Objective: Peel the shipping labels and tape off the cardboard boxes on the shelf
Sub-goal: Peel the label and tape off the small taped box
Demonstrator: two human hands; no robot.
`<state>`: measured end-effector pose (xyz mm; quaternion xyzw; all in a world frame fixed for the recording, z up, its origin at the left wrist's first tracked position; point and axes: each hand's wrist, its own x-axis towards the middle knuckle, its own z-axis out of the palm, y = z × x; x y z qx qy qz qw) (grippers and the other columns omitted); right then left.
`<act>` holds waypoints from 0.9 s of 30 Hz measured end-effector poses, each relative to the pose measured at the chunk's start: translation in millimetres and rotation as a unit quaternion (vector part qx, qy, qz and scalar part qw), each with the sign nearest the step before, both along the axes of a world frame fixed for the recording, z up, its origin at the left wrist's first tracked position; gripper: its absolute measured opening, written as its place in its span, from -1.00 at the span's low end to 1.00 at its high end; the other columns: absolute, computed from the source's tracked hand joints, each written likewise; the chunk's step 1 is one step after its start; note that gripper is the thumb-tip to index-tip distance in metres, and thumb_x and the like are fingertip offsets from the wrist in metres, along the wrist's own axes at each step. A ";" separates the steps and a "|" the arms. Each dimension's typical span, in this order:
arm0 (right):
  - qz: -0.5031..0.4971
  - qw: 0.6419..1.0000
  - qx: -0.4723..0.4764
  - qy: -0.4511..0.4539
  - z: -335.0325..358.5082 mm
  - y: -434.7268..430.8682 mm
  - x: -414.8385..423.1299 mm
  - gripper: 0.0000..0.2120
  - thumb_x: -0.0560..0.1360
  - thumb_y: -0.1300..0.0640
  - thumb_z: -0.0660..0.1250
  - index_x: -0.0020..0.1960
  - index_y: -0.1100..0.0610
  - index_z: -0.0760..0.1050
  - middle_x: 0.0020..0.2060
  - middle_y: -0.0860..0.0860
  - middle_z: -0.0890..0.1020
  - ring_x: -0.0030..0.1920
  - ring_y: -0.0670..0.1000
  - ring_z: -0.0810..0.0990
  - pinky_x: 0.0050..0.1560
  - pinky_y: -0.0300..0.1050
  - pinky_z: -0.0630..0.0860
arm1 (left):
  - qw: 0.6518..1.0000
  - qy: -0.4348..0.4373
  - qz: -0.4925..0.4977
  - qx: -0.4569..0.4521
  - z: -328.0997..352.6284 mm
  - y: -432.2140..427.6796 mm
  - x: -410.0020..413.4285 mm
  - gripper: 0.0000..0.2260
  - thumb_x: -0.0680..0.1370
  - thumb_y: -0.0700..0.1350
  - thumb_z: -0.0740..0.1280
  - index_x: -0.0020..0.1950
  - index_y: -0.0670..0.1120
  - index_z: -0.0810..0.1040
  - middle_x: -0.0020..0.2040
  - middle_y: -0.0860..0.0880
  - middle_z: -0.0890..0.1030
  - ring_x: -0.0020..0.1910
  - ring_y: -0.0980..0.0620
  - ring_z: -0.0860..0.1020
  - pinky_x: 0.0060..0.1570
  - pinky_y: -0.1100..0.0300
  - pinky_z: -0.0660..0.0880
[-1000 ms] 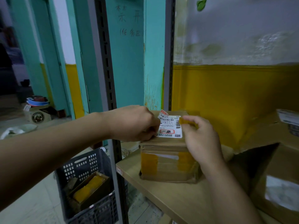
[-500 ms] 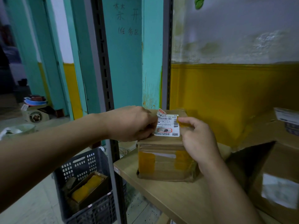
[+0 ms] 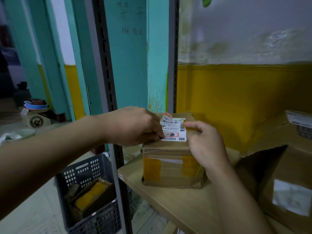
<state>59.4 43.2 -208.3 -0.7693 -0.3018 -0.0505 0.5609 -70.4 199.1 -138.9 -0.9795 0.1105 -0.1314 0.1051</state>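
Fingers (image 3: 157, 134) of the left hand (image 3: 133, 127) are curled together and clamped on the lower left corner of the white printed shipping label (image 3: 173, 129), a grip that looks set for lifting it away. The fingers (image 3: 190, 124) of the right hand (image 3: 206, 146) lie bent at the label's upper right edge, forefinger above thumb. I cannot tell whether they nip the paper or only press there, though the palm over the right top edge probably steadies the carton against the pull. The label lies between the two sets of fingers, on top of the small brown cardboard box (image 3: 170, 173), which stands on the pale wooden shelf (image 3: 177, 208) just below them. By count there are two hands, one label under work with one small red-and-white sticker (image 3: 167, 114) at its far left corner, and two yellow tape patches (image 3: 151, 168) on the box front below the fingers. Down left of the left fingers, one dark grey plastic crate (image 3: 79, 173) holds one open carton (image 3: 92, 194). Right of the right fingers stands a large brown carton (image 3: 287, 166) with one pale label (image 3: 290, 196). The task looks early.
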 end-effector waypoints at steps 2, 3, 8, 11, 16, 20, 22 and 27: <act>-0.002 1.000 0.002 0.002 -0.7 0.9 -0.3 -0.70 0.51 0.23 0.29 0.17 -0.02 0.59 0.29 0.00 0.53 0.32 -0.01 0.46 0.28 -0.03 0.47 | 0.999 -0.020 -0.022 0.033 -1.0 -2.0 -0.3 -0.83 0.61 -0.03 0.31 0.13 0.03 0.67 0.04 0.06 0.66 -0.05 0.08 0.62 -0.23 0.32 0.48; -0.002 1.000 0.004 0.003 -1.1 1.2 -0.3 -0.71 0.51 0.22 0.29 0.16 -0.02 0.59 0.29 0.00 0.53 0.31 -0.01 0.47 0.24 -0.06 0.49 | 0.998 -0.029 -0.026 0.044 -1.3 -4.0 -0.8 -0.79 0.61 0.00 0.27 0.08 0.01 0.67 0.00 0.04 0.67 -0.08 0.04 0.64 -0.24 0.18 0.57; 0.004 1.000 -0.004 0.004 -1.6 1.0 -0.1 -0.72 0.54 0.23 0.28 0.19 0.00 0.59 0.32 0.00 0.50 0.28 -0.01 0.49 -0.10 -0.37 0.48 | 0.996 -0.049 -0.031 0.073 -3.1 -7.0 0.4 -0.62 0.58 0.09 0.06 -0.05 -0.07 0.61 -0.12 0.00 0.64 -0.23 -0.03 0.62 -0.34 0.07 0.56; 0.003 1.000 -0.010 -0.001 -0.4 0.6 -1.2 -0.72 0.54 0.23 0.28 0.19 -0.01 0.58 0.34 -0.01 0.48 0.33 -0.03 0.44 -0.19 -0.54 0.29 | 0.998 -0.030 -0.011 0.062 -3.3 -8.0 3.3 -0.80 0.62 -0.02 0.23 -0.05 -0.10 0.58 -0.14 -0.03 0.62 -0.23 -0.03 0.59 -0.30 0.08 0.52; 0.001 1.000 -0.021 -0.009 1.8 0.2 -4.0 -0.72 0.55 0.23 0.26 0.18 -0.01 0.58 0.37 -0.01 0.46 0.35 -0.03 0.42 -0.10 -0.47 0.40 | 0.999 0.003 0.022 0.046 -0.1 -10.2 6.8 -0.81 0.63 -0.03 0.24 0.00 -0.12 0.57 -0.11 -0.05 0.60 -0.20 -0.04 0.58 -0.19 0.02 0.54; 0.001 0.999 -0.030 -0.013 3.6 -0.9 -5.6 -0.71 0.55 0.24 0.25 0.21 0.01 0.58 0.41 0.00 0.41 0.40 -0.05 0.36 -0.22 -0.67 0.27 | 0.999 0.010 0.049 0.003 -1.3 -8.7 9.8 -0.83 0.62 -0.05 0.25 0.00 -0.10 0.58 -0.11 -0.03 0.60 -0.21 0.02 0.55 -0.18 0.11 0.51; 0.003 0.999 -0.029 -0.018 2.9 -0.8 -5.6 -0.71 0.54 0.25 0.26 0.20 0.01 0.58 0.39 0.00 0.43 0.40 -0.05 0.36 -0.05 -0.60 0.28 | 0.997 0.011 0.066 -0.037 -2.2 -7.4 10.4 -0.86 0.61 -0.05 0.28 0.01 -0.08 0.58 -0.11 0.01 0.60 -0.23 0.10 0.53 -0.21 0.25 0.47; 0.008 0.999 -0.027 -0.024 3.2 0.5 -6.4 -0.69 0.55 0.24 0.26 0.22 0.00 0.57 0.38 -0.02 0.45 0.39 -0.05 0.37 0.06 -0.38 0.36 | 0.991 -0.009 0.098 -0.089 -6.6 -6.8 13.6 -0.87 0.61 -0.02 0.28 0.00 -0.05 0.56 -0.12 0.04 0.58 -0.24 0.13 0.51 -0.27 0.33 0.41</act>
